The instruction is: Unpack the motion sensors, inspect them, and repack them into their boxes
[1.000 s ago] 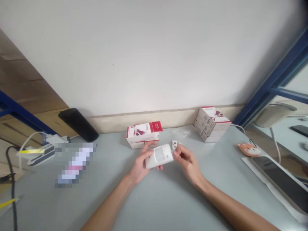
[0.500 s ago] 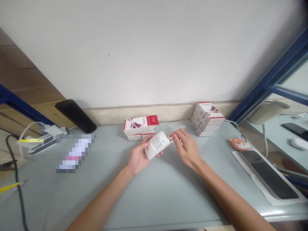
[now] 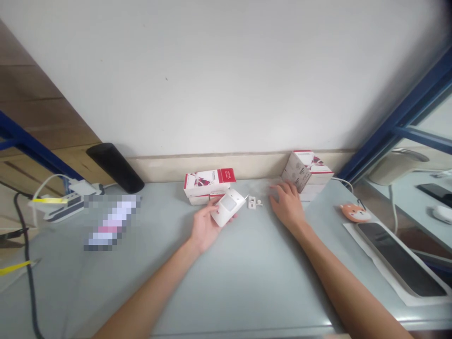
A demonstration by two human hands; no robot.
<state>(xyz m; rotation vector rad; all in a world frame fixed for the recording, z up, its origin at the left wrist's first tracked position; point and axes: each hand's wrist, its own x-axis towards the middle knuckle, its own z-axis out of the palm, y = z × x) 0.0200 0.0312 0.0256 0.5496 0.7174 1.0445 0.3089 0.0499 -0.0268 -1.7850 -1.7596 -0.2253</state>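
- Now the right hand [image 3: 287, 205] had let go, leaving the small white bracket [image 3: 252, 203] on the grey tabletop [image 3: 226, 282], just beside the white motion sensor [image 3: 229, 207], at frame centre.
- Its fingers were spread, palm down, holding nothing.
- The left hand [image 3: 205, 230] curled around the tilted sensor, just below the red-and-white box [image 3: 208, 181].

A white wall [image 3: 219, 75] stands behind the grey desk [image 3: 247, 287], with a beige skirting board [image 3: 243, 167] at its foot, a blue metal frame [image 3: 395, 127] on its right and brown wood [image 3: 38, 103] on its left.
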